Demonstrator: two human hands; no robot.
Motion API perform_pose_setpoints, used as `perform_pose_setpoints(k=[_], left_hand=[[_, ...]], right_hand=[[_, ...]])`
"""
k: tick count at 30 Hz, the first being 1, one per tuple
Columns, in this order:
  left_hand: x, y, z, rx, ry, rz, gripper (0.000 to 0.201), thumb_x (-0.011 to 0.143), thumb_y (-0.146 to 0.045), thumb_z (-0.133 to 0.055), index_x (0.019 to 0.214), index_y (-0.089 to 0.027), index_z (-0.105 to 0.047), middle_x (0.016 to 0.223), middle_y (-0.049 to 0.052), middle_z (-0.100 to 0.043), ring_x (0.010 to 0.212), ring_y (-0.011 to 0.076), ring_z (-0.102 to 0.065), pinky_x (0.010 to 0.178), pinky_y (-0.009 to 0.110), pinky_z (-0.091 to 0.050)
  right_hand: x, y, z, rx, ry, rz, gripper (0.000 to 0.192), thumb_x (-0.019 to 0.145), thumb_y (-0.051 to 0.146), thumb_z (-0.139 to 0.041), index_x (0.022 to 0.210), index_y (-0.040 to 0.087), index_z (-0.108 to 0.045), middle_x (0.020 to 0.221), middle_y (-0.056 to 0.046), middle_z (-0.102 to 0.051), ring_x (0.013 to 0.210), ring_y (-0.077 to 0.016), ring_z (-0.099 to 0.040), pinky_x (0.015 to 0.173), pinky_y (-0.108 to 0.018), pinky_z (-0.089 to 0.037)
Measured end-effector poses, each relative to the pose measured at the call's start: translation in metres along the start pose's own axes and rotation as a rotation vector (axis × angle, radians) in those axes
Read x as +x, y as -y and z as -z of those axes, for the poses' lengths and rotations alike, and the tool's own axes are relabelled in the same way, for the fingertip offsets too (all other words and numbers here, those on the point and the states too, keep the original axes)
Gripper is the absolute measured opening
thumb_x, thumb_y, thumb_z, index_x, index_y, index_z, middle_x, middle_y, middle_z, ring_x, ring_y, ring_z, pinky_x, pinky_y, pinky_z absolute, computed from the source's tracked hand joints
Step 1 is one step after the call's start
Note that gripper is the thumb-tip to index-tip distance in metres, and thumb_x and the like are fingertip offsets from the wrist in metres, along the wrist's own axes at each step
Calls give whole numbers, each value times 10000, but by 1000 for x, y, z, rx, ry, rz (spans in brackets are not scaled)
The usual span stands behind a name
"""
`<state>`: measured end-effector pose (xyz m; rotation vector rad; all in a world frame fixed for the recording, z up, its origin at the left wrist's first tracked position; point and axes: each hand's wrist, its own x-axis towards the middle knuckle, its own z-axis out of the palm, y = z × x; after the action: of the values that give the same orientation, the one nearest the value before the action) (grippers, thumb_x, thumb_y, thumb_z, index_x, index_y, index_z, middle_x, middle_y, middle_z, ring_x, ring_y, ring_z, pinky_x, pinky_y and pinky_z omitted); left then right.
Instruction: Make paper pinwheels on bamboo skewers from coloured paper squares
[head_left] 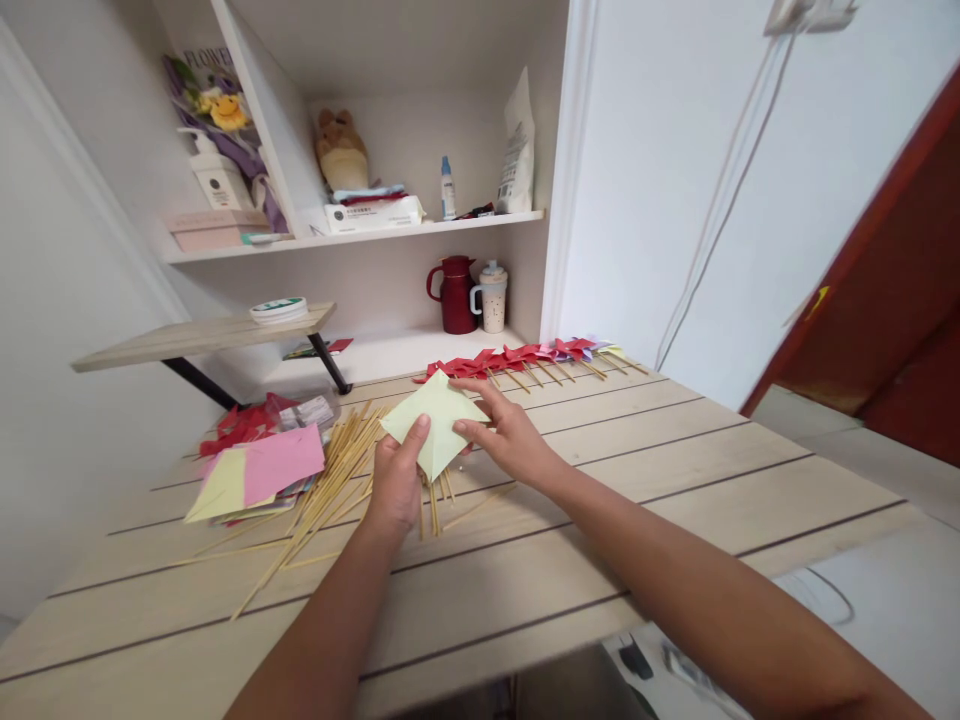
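The person is holding a pale yellow square sheet of paper (435, 420) just above the light wooden plank tabletop (675, 470). The left hand (396, 480) is pinching the near corner of the sheet, thumb on top, so its grip is pressed together on the paper. The right hand (510, 435) is lying on the right side of the sheet with its fingers stretched out flat, pushing the paper down more than pinching it. The sheet is looking mostly flat, so I think the folding on this one is only just starting.

Some work is looking done already. At the far edge of the tabletop a row of red paper pinwheels on thin sticks (517, 358) is lying side by side, with a few purple and pale ones at the right end. I am guessing those are the finished ones.

A lot is looking left to do. Under and beside the left hand a loose pile of thin bamboo sticks (330, 480) is lying spread out, with no paper on them. To the left a stack of pink and yellow paper squares (259, 470) is waiting, and behind it is a heap of red paper pieces (244, 425). So I judge the job is partway along, with many sticks and sheets not yet used.
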<state>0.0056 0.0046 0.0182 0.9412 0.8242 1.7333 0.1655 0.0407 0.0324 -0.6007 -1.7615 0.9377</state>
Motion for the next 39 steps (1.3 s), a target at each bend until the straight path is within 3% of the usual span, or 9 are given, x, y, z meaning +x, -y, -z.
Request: perform_pose_setpoints(k=[3, 6, 10, 18, 26, 33, 39], left_hand=[[2, -3, -1, -52, -57, -53, 490, 740, -393, -865, 1144, -143, -742, 1119, 115, -792, 1029, 272, -751, 905, 347, -591], [4, -7, 0, -110, -132, -91, 423, 762, -363, -850, 1117, -155, -749, 1142, 105, -787, 1064, 242, -739, 929, 310, -574], [3, -13, 0, -164, -177, -74, 422, 784, -373, -831, 1149, -186, -734, 1174, 87, -778, 1125, 233, -716, 970, 320, -561], [-2, -14, -5, -165, -79, -17, 408, 787, -380, -824, 1133, -177, -745, 1174, 94, -777, 1202, 260, -683, 1008, 341, -549], [-4, -12, -7, -102, -22, 13, 427, 762, -378, -851, 1133, -188, -754, 1091, 68, -795, 1046, 249, -733, 844, 305, -587], [-5, -9, -6, -50, 77, -38, 341, 786, -424, -822, 977, -148, -765, 1003, 82, -792, 974, 259, -743, 816, 332, -580], [-5, -6, -4, -32, 105, -27, 263, 808, -407, -804, 861, -160, -733, 773, 20, -734, 629, 140, -666, 600, 257, -529]], right_hand=[[-4, 5, -3, -100, 39, 33, 555, 931, 296, -667, 1458, 299, -493, 1085, -56, -705, 665, -153, -667, 699, -342, -569], [-8, 4, -7, -207, 88, 185, 604, 919, 267, -686, 1482, 326, -475, 1229, -77, -672, 723, -149, -658, 746, -349, -565], [-14, -2, -18, -297, 142, 347, 603, 941, 184, -631, 1498, 352, -469, 1121, -54, -670, 794, -165, -635, 820, -366, -558], [-15, -1, -23, -318, -30, 491, 404, 967, 127, -556, 1293, 333, -678, 910, -33, -613, 801, -169, -591, 711, -292, -527], [-16, 3, -19, -281, -123, 414, 104, 941, 264, -685, 913, 261, -786, 806, -36, -692, 752, -177, -638, 674, -295, -515], [-14, 14, -22, -113, -101, 176, 194, 925, 346, -702, 773, 226, -727, 691, -5, -710, 619, -155, -613, 654, -313, -509], [-13, 13, -26, 190, -166, 2, 233, 859, 405, -758, 772, 205, -678, 661, 3, -684, 569, -128, -593, 539, -260, -526]])
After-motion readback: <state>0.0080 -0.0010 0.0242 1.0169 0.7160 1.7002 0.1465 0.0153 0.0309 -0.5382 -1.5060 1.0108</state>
